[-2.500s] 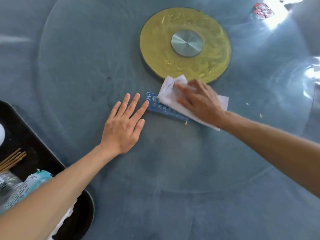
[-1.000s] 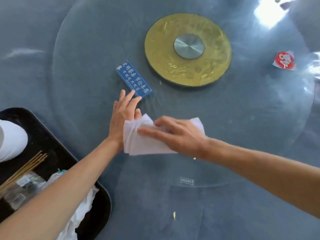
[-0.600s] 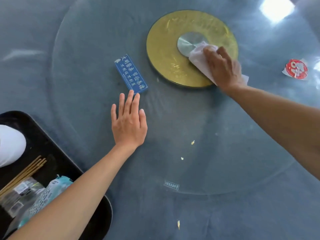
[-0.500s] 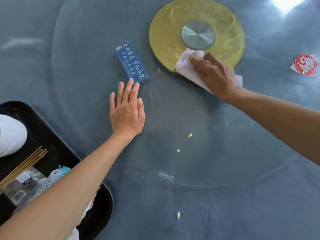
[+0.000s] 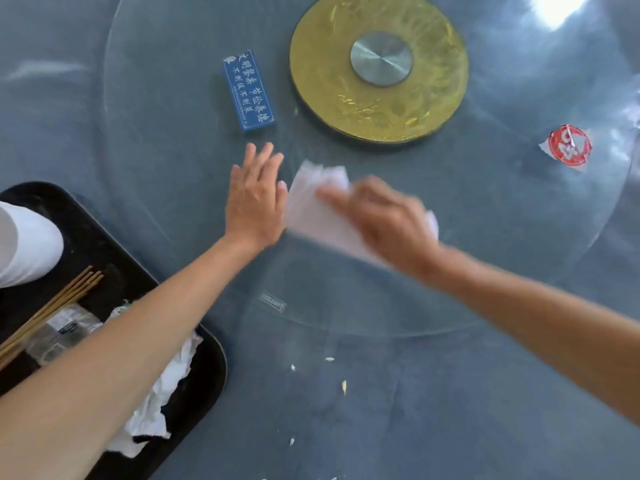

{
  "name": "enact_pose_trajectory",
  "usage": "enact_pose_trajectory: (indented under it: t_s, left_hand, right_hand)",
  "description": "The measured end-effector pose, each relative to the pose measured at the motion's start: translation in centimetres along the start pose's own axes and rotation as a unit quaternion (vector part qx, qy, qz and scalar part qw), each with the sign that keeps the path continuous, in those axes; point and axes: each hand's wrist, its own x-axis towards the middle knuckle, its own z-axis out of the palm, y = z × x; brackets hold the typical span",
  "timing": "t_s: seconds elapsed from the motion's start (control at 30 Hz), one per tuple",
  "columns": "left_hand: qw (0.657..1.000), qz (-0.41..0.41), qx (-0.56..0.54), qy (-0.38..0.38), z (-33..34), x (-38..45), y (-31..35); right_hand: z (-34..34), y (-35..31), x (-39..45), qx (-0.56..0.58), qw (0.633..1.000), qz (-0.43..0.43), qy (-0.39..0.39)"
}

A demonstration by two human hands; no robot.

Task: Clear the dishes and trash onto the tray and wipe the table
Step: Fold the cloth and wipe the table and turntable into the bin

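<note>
Since half a second ago the white wiping cloth point(image 5: 322, 209) has swept from the gold turntable hub point(image 5: 379, 64) back to the near glass, pressed flat under the blurred right hand point(image 5: 384, 220). Left hand point(image 5: 254, 199) lies open, steadying the glass turntable point(image 5: 173, 168). Wiping is under way. Crumbs point(image 5: 344, 386) on the tabletop point(image 5: 433, 410) and a red wrapper point(image 5: 568, 145) far right remain; next, gather these toward the black tray point(image 5: 207, 362).

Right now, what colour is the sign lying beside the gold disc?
Blue with white characters; the sign shows in the head view.

bare glass right of gold disc point(image 5: 379, 69); blue box point(image 5: 248, 91), tray point(image 5: 211, 372) left
</note>
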Motion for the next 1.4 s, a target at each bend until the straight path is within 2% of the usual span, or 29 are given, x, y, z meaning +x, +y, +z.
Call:
enact_pose_trajectory:
  t_s: [0.07, 0.2, 0.23, 0.3, 0.37, 0.43, 0.53, 0.6, 0.67, 0.77, 0.83, 0.9, 1.03, 1.1, 1.17, 1.27, 1.4]
  left_hand:
    - [1.0, -0.016, -0.004, -0.011, 1.6, -1.6, 2.1]
    - [0.996, -0.032, 0.078, 0.021, 3.5, -2.2, 2.5]
    - [0.995, -0.029, 0.089, 0.023, 3.6, -2.1, 2.2]
    - [0.996, -0.016, 0.087, 0.02, 3.5, -1.8, 1.6]
    - [0.996, -0.007, 0.09, 0.025, 3.4, -1.6, 1.2]
    - [0.996, -0.003, 0.088, 0.025, 3.1, -0.9, 0.6]
    - [0.996, 0.007, 0.091, 0.024, 2.3, -0.2, -0.4]
    - [0.996, 0.024, 0.081, 0.013, 1.5, 0.5, -1.2]
    - [0.997, 0.028, 0.077, -0.005, 0.6, 1.1, -1.9]
    - [0.997, -0.04, 0.069, -0.017, -0.1, 1.3, -0.9]
    - [0.996, -0.062, 0.053, -0.021, 0.7, 0.0, 2.1]
    - [0.998, -0.036, 0.045, -0.037, 2.5, -2.2, 4.9]
    - [0.994, -0.042, 0.097, -0.004, 4.2, -4.0, 5.2]
    - [0.994, -0.025, 0.111, 0.0, 4.1, -3.4, 4.1]
    - [0.994, -0.01, 0.106, -0.001, 3.7, -3.0, 3.1]
    - [0.995, 0.003, 0.095, 0.002, 2.9, -1.9, 1.3]
    - [0.996, 0.032, 0.078, -0.011, 1.1, 0.0, -1.3]
  right_hand:
    - [-2.3, 4.3, 5.1, -0.032, 0.997, 0.067, 0.035]
    - [-2.7, 13.1, 10.2, -0.098, 0.975, 0.193, 0.053]
    - [-2.1, 13.7, 10.5, -0.101, 0.968, 0.225, 0.04]
    - [-0.4, 12.0, 9.7, -0.109, 0.967, 0.228, 0.022]
    - [1.4, 9.2, 7.3, -0.109, 0.984, 0.143, 0.012]
    - [3.1, 5.5, 2.6, -0.11, 0.992, 0.021, -0.053]
    - [5.6, 0.0, -5.8, -0.046, 0.984, -0.098, -0.141]
    - [6.8, -2.2, -9.8, -0.037, 0.968, -0.202, -0.147]
    - [6.4, -2.7, -10.9, -0.021, 0.965, -0.228, -0.124]
    - [2.9, -0.5, -6.6, 0.041, 0.992, -0.117, -0.015]
    - [-0.2, 3.1, -1.0, 0.003, 0.996, -0.011, 0.084]
    - [-2.6, 7.5, 4.6, -0.05, 0.985, 0.091, 0.137]
    - [-2.8, 13.9, 10.1, -0.089, 0.961, 0.233, 0.12]
    - [-1.0, 13.5, 9.8, -0.117, 0.956, 0.257, 0.083]
    - [0.6, 11.2, 8.5, -0.129, 0.966, 0.215, 0.065]
    - [2.9, 6.5, 4.0, -0.079, 0.992, 0.095, -0.002]
    - [6.5, 0.2, -5.2, -0.047, 0.985, -0.113, -0.121]
